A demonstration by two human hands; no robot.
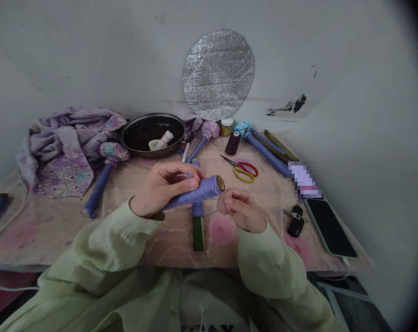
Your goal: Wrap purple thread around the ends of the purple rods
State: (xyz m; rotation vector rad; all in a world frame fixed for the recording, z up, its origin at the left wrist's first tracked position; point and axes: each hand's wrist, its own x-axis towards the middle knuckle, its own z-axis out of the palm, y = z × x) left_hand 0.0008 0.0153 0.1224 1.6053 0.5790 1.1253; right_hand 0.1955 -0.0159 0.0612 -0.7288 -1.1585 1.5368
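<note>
My left hand [165, 189] grips a tube wrapped in lilac thread [195, 193], with the thumb on top and the fingertips near a small loose tuft on the wrapping. The tube's open end, with a brown rim, points to the right. My right hand [241, 210] stays close to that end, its fingers curled and pinched together. A thin lilac thread [211, 213] runs from those fingers toward the tube. Beneath the hands lies a green stick [198, 234] with a purple-wrapped section. Part of it is hidden behind the tube.
On the wooden table [50, 230] lie red-and-yellow scissors [245, 170], a dark thread spool [233, 143], and several wrapped rods such as [98, 196]. Behind are a black pan [152, 131], floral cloth [65, 157], and a foil disc [218, 74]. A phone [330, 228] sits right.
</note>
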